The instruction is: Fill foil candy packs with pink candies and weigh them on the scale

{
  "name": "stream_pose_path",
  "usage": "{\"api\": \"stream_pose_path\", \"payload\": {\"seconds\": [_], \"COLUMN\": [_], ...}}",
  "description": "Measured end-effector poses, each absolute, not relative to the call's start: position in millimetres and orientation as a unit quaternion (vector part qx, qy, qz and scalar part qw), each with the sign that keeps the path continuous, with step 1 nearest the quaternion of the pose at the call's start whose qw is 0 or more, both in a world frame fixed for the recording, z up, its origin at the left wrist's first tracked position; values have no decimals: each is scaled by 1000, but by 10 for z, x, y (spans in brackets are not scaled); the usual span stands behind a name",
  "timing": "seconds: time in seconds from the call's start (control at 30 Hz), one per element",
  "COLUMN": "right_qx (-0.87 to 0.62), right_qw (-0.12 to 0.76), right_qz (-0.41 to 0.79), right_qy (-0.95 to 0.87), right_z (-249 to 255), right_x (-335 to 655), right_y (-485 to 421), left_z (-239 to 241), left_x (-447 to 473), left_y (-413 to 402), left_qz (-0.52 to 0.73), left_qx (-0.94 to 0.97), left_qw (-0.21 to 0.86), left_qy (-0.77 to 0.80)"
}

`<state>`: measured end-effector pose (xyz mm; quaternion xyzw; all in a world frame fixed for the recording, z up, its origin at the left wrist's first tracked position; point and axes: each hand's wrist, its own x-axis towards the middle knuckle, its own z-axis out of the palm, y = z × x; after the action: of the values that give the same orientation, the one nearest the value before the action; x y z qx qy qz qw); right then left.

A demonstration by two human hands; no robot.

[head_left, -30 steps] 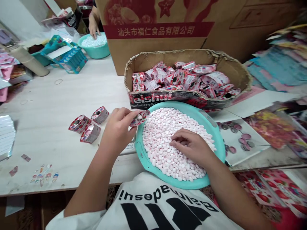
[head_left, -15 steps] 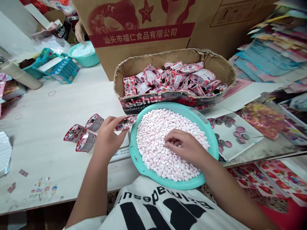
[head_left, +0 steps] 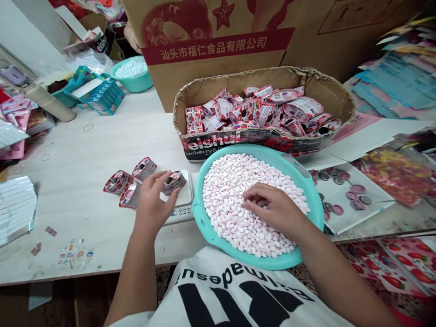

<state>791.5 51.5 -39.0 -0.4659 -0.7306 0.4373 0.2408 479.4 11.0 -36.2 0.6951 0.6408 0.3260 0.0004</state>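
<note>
My left hand holds a small red-and-white candy container on the white scale, fingers closed round it. Three more such containers lie on the table just to its left. My right hand rests in the pink-and-white candies that fill the teal basin, fingertips pinched together among them. Whether a candy is between the fingertips is hidden.
A torn cardboard tray of red-and-white containers stands behind the basin. A big carton rises behind that. Round lids lie on a white sheet at the right. A second teal bowl, blue boxes and a roll sit far left.
My left hand has carried the container from the basin's rim down and left onto the scale. My right hand has stayed in the candies.
</note>
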Motion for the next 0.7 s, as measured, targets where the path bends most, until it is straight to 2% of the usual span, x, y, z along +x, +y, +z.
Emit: {"api": "stream_pose_path", "payload": {"seconds": [0.07,0.2,0.27,0.7], "right_qx": [-464,-463,-466,-490], "right_qw": [242,239,236,221], "right_qz": [433,428,425,408], "right_qy": [-734,-738,-739,-738], "right_z": [-390,-406,-423,-490], "right_x": [7915,7927,7931,7929], "right_y": [515,508,507,512], "left_z": [-171,76,83,-255], "left_x": [5083,5620,5754,5706], "left_y": [58,-40,-62,-81], "left_qz": [313,110,56,89], "left_qx": [752,859,867,874], "left_qw": [11,169,192,167], "left_qy": [581,471,456,448]}}
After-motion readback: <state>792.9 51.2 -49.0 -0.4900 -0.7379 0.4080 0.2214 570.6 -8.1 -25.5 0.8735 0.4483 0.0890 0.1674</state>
